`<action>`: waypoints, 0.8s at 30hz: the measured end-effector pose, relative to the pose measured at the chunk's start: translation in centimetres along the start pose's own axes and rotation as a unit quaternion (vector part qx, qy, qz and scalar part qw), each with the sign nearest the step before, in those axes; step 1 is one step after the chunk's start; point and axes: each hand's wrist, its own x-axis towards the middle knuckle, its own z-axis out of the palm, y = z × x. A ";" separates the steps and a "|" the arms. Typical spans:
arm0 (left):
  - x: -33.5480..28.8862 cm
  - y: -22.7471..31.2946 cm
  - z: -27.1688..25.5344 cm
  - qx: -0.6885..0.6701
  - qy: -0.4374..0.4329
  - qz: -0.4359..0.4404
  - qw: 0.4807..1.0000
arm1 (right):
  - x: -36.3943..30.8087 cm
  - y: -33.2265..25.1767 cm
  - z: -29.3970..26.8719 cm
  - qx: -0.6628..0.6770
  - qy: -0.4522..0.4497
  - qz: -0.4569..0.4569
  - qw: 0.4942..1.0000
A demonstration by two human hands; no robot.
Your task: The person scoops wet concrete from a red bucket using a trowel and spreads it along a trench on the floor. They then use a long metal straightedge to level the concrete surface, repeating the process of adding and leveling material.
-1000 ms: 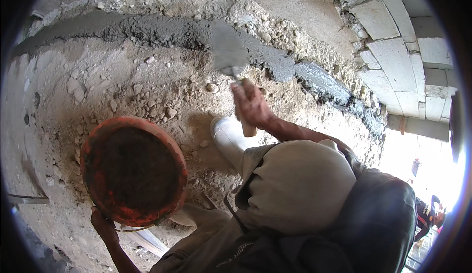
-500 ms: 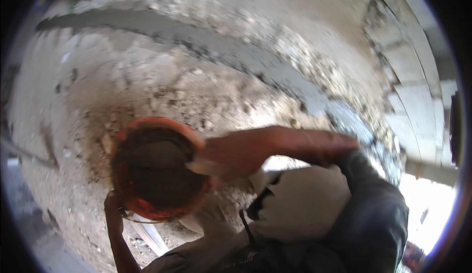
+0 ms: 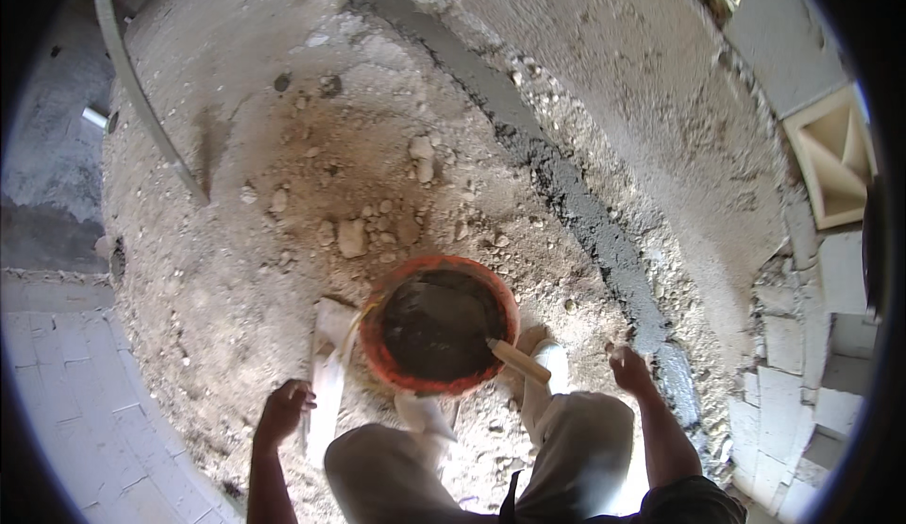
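Note:
An orange bucket stands on the ground just in front of my feet, with wet grey mortar inside. In it rests a trowel, its wooden handle leaning over the near right rim and its blade largely hidden in the mortar. My left hand hangs left of the bucket beside a pale board, fingers loosely bent and apart, holding nothing. Off to the right, my right hand is clear of the trowel, near the close end of a mortar strip; its fingers are loosely curled, with nothing visible in them.
The mortar strip curves away across dirt and rubble toward the far left. Loose stones lie beyond the bucket. Pale boards lie at its left. A bent strip rises at far left. Pale blocks line the right side.
My left hand has let go of the bucket's rim, and my right hand has left the trowel and moved right. The view has swung, so the bucket sits farther right and lower.

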 end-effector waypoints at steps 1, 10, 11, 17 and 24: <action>-2.8 -3.9 -1.5 0.070 0.027 -0.031 0.997 | -2.6 1.4 -0.4 -0.026 -0.056 0.033 0.998; -33.2 -8.9 -11.1 -0.229 0.044 -0.276 0.933 | -28.0 -1.8 -11.9 -0.068 -0.273 0.119 0.952; -37.6 -7.6 -12.0 -0.238 0.059 -0.320 0.915 | -28.4 -5.0 -13.9 -0.018 -0.298 0.146 0.943; -46.4 -6.2 -16.5 -0.352 0.109 -0.329 0.869 | -23.3 -27.9 -21.3 0.128 -0.313 0.266 0.903; -37.3 2.4 -23.2 -0.396 0.158 -0.189 0.884 | -15.1 -37.2 -22.8 0.182 -0.231 0.161 0.942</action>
